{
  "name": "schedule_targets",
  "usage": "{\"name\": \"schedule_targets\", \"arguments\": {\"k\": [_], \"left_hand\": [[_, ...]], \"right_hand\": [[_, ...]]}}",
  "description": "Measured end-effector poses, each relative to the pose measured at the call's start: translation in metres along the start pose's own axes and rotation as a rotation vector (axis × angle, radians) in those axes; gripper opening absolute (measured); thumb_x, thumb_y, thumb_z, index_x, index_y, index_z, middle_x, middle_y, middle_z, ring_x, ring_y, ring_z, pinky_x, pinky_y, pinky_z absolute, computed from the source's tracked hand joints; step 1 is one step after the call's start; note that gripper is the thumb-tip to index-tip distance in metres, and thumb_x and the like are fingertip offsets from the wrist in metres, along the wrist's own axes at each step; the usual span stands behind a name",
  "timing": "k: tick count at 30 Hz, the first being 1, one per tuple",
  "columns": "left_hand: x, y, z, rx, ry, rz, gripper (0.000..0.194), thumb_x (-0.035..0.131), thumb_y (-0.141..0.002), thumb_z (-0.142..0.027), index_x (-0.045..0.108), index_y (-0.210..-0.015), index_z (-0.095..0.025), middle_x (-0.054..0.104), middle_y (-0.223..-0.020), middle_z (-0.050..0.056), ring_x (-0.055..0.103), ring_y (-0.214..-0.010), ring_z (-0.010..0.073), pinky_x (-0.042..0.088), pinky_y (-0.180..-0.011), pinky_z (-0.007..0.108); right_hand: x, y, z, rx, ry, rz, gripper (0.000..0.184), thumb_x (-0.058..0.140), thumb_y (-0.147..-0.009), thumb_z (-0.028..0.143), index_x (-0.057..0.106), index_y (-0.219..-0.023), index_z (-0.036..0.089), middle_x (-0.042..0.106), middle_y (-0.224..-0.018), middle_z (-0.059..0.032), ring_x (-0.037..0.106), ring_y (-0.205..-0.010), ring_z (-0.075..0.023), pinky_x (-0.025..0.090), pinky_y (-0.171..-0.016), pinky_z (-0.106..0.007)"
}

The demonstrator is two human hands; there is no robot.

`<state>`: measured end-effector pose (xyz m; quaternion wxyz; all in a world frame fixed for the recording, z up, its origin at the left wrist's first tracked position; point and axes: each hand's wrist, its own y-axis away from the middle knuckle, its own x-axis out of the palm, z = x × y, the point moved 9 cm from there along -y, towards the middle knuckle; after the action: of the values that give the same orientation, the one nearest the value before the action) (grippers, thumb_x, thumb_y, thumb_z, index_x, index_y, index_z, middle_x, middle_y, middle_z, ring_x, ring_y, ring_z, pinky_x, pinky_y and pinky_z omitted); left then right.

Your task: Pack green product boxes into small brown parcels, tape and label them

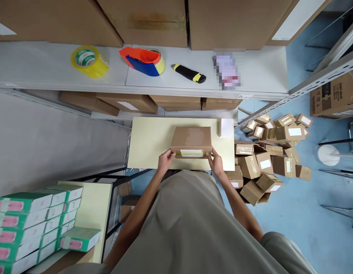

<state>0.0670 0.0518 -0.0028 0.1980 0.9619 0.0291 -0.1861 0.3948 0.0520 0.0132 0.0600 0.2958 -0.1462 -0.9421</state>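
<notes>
A closed brown cardboard box rests on a pale yellow table in front of me. Its near side carries a white and yellow label. My left hand grips the box's near left corner between thumb and fingers. At the near right corner, my right hand holds it the same way. A small stack of white paper lies on the table's far right corner, beyond the box.
On the grey shelf lie a yellow tape roll, an orange and blue tape dispenser, a utility knife and a blurred-out item. Green and white boxes are stacked at left. Packed cartons heap the floor at right.
</notes>
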Motion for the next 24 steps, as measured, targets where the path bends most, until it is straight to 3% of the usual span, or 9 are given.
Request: {"name": "schedule_targets", "arguments": {"k": [4, 9, 14, 17, 20, 24], "left_hand": [[0.001, 0.001, -0.008, -0.008, 0.026, -0.077, 0.052, 0.069, -0.094, -0.053, 0.082, -0.129, -0.017, 0.083, -0.138, 0.013, 0.079, -0.13, 0.0354, 0.061, -0.118, 0.047], [-0.007, 0.003, -0.038, 0.062, 0.078, -0.124, 0.076, 0.071, -0.098, -0.064, 0.07, -0.155, -0.013, 0.072, -0.157, 0.018, 0.072, -0.145, 0.0343, 0.057, -0.125, 0.047], [0.0, -0.001, -0.057, 0.063, -0.01, 0.023, 0.112, 0.095, -0.084, -0.051, 0.043, -0.178, -0.019, 0.054, -0.176, 0.017, 0.06, -0.158, 0.0349, 0.052, -0.13, 0.042], [-0.004, -0.005, -0.061, 0.045, -0.089, 0.022, 0.112, 0.096, -0.084, -0.048, 0.043, -0.178, -0.02, 0.057, -0.174, 0.017, 0.06, -0.157, 0.0362, 0.053, -0.129, 0.042], [-0.01, -0.01, -0.066, 0.025, -0.144, -0.017, 0.108, 0.096, -0.085, -0.049, 0.047, -0.177, -0.019, 0.065, -0.167, 0.017, 0.068, -0.147, 0.0375, 0.06, -0.12, 0.042], [-0.008, -0.022, -0.073, -0.001, -0.204, -0.051, 0.087, 0.088, -0.093, -0.055, 0.06, -0.167, -0.02, 0.078, -0.15, 0.014, 0.077, -0.131, 0.035, 0.062, -0.112, 0.041]], "right_hand": [[-0.006, -0.003, -0.008, 0.083, -0.125, -0.044, 0.079, 0.049, -0.108, 0.066, 0.052, -0.173, 0.022, 0.084, -0.135, -0.0154, 0.08, -0.125, -0.0399, 0.066, -0.099, -0.049], [-0.026, 0.0, 0.001, 0.103, -0.211, -0.15, 0.093, 0.059, -0.103, 0.073, 0.046, -0.175, 0.014, 0.067, -0.163, -0.0228, 0.064, -0.154, -0.0374, 0.061, -0.117, -0.05], [-0.014, -0.007, 0.014, 0.041, -0.107, 0.007, 0.116, 0.077, -0.093, 0.07, 0.029, -0.182, 0.015, 0.059, -0.171, -0.0231, 0.062, -0.156, -0.0371, 0.057, -0.121, -0.05], [-0.01, -0.011, 0.011, 0.059, -0.041, 0.043, 0.117, 0.076, -0.094, 0.069, 0.025, -0.184, 0.014, 0.063, -0.167, -0.0256, 0.067, -0.149, -0.0399, 0.059, -0.117, -0.051], [-0.019, -0.019, 0.014, 0.013, -0.041, 0.018, 0.11, 0.071, -0.096, 0.069, 0.028, -0.183, 0.016, 0.061, -0.169, -0.0233, 0.071, -0.141, -0.04, 0.059, -0.114, -0.05], [-0.03, -0.036, 0.021, 0.034, 0.043, -0.005, 0.097, 0.064, -0.1, 0.071, 0.039, -0.178, 0.018, 0.074, -0.153, -0.0213, 0.076, -0.127, -0.0412, 0.062, -0.104, -0.049]]}}
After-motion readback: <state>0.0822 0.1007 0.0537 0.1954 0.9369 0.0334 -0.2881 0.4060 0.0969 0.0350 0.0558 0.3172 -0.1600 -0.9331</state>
